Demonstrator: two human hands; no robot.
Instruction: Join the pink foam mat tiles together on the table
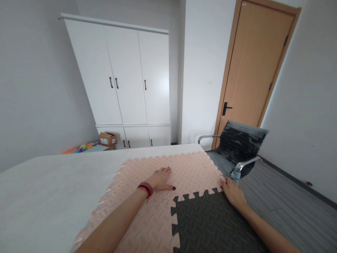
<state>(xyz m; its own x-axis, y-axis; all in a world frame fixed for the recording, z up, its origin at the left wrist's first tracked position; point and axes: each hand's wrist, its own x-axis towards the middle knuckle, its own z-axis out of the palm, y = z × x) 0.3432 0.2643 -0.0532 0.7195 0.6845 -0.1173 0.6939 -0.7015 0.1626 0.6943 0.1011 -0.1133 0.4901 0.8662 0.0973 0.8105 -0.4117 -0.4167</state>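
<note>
Mats (158,211) of interlocking foam cover the near end of a white table (52,186), their tops pressed with a herringbone texture and their edges cut in puzzle teeth. Pink tiles fill most of the patch; one dark grey tile (210,225) is locked into the near right corner. I see my left hand (160,179) lying flat and open on the pink foam at a seam between two tiles, fingers spread, a red and dark band at the wrist. My right hand (233,193) rests open, palm down, on the mat's right edge where grey meets pink. Beyond stand a mesh chair (242,144) with chrome arms, a white wardrobe (126,77), a cardboard box (107,138) whose label I cannot read, and a wood door (255,66).
</note>
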